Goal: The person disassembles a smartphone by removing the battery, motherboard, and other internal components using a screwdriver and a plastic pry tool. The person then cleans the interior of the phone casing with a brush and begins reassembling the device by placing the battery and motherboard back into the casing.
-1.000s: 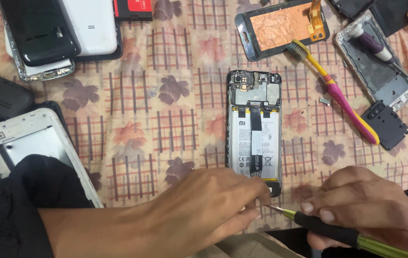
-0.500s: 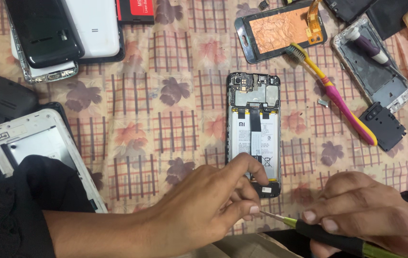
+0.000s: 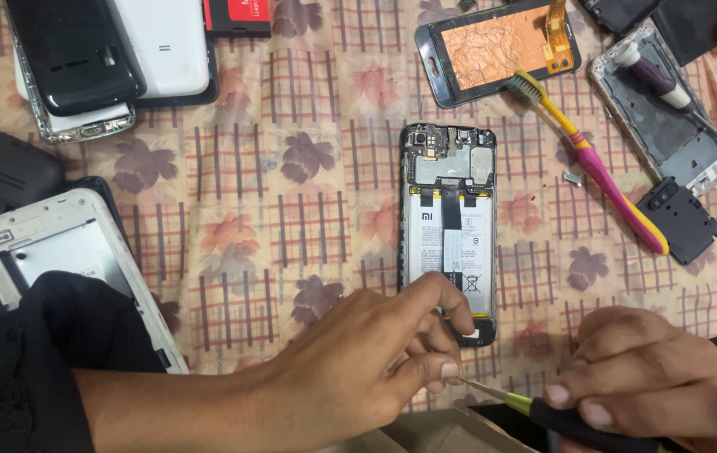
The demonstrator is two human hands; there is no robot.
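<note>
Pinching the opened phone at its bottom edge, frame centre — left hand; right hand closed round a screwdriver, lower right.

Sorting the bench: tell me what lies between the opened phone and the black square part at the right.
In the head view, a pink and yellow toothbrush lies slantwise between the opened phone and the black square part, with a tiny metal piece beside it on the patterned cloth.
</note>
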